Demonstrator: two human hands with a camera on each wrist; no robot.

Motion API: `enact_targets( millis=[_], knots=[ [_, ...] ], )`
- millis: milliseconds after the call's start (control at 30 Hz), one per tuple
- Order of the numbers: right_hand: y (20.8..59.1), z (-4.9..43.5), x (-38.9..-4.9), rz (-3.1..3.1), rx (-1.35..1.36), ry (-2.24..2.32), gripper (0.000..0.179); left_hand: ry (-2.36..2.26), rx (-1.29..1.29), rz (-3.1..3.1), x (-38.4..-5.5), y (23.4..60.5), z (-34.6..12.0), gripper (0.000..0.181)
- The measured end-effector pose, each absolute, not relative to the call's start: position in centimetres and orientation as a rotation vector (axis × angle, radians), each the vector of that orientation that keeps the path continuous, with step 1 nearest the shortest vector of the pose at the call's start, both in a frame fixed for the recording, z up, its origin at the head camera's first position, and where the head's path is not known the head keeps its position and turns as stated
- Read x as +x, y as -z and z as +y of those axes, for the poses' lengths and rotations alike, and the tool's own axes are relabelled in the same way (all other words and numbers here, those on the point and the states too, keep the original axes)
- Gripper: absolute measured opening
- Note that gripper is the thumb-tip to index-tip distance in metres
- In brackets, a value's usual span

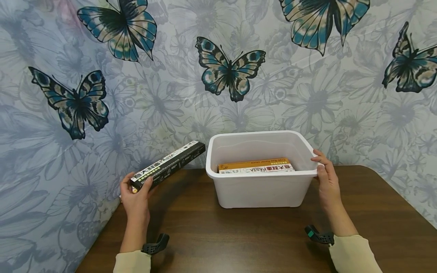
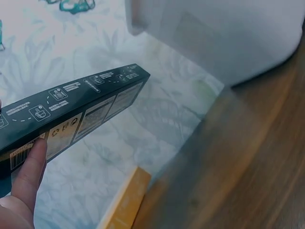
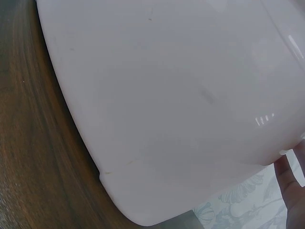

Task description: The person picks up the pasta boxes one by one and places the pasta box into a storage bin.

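Observation:
My left hand [image 1: 135,203] holds a long black pasta box [image 1: 172,163] by its near end, tilted up with the far end close to the bin's left rim. In the left wrist view, a finger lies along the barcode side of this black box [image 2: 71,107]. A white plastic bin [image 1: 259,192] stands upright on the table. My right hand [image 1: 327,185] grips its right rim, thumb on the near side. Inside the bin lies an orange and white pasta box [image 1: 254,165], its lower part hidden by the front wall.
Below the black box, a yellow-orange box [image 2: 127,200] shows at the table's left edge in the left wrist view. The brown wooden table [image 1: 246,239] backs onto a wall covering [image 1: 164,94] printed with butterflies and flowers.

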State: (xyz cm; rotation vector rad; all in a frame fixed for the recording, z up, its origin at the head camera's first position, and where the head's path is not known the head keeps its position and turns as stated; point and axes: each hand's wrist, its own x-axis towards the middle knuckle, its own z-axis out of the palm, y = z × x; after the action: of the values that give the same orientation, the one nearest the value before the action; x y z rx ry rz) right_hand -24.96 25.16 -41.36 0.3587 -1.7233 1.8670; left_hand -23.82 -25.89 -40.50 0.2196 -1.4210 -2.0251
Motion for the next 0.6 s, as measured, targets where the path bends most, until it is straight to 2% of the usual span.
enact_targets(
  millis=[167, 600],
  knots=[
    [41.5, 25.2, -24.9, -1.728, 0.354, -1.861, 0.033, 2.041, 0.184, -1.360, -23.6, 39.7, -25.3, 0.062],
    [41.5, 25.4, -24.9, -1.730, 0.375, -1.861, 0.034, 2.203, -0.143, -1.136, -23.0, 38.2, -24.1, 0.059]
  ],
)
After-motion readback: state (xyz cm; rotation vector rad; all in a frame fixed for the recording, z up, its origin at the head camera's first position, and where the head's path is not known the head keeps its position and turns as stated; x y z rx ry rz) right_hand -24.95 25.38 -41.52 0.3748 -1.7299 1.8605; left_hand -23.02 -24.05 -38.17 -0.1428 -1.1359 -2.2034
